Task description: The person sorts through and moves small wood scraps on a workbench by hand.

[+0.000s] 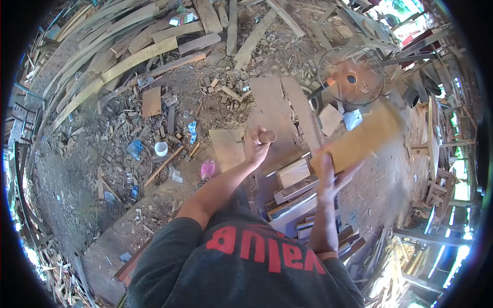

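Observation:
My left hand (255, 149) is closed around a round wooden piece like a handle (267, 137), its blunt end facing up at me. Most of that piece is hidden by the fist and by the angle. To the right, my right hand (334, 177) grips the near end of a yellowish wooden board (362, 138). The board's far end is smeared by motion. Below and between the hands lies a stack of cut wooden blocks (294, 173), and under my left hand is a flat brown sheet (267, 105) on the ground.
A round fan (352, 77) stands ahead on the right. Long planks (138, 56) are piled at the far left. Wood scraps, a white cup (160, 149) and blue wrappers (135, 149) litter the dirt floor. A pink shoe (207, 169) shows beside my left arm.

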`<state>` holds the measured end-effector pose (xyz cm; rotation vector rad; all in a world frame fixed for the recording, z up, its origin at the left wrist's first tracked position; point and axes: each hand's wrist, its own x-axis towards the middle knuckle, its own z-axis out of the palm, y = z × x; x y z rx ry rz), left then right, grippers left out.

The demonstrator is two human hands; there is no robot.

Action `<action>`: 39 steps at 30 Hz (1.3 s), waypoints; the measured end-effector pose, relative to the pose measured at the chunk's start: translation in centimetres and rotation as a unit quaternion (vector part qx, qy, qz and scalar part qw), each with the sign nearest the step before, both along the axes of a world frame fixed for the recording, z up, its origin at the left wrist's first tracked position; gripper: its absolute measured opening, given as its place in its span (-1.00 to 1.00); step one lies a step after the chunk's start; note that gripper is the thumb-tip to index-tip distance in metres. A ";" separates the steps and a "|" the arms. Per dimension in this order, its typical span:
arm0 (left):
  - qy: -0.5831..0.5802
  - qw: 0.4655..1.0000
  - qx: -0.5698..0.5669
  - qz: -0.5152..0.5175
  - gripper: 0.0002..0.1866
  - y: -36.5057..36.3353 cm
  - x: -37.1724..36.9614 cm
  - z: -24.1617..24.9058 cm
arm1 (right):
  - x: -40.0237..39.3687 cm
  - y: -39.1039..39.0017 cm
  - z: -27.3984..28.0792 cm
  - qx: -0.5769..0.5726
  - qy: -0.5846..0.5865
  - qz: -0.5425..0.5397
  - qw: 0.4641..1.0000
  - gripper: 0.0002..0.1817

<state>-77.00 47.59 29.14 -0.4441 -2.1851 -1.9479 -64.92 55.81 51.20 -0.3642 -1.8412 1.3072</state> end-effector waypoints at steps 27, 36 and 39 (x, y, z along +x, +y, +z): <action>-0.209 0.953 0.218 -0.035 -0.82 -5.2 -3.7 -0.3 | 7.0 -3.4 -19.8 0.045 -0.524 0.182 0.831 -0.34; -0.243 0.931 0.267 0.051 -0.78 -10.8 -6.2 1.9 | 4.9 -8.9 -24.2 0.152 -0.581 0.170 0.781 -0.37; -0.242 0.929 0.270 0.070 -0.77 -11.4 -6.2 3.0 | 5.0 -8.6 -24.2 0.150 -0.600 0.177 0.765 -0.37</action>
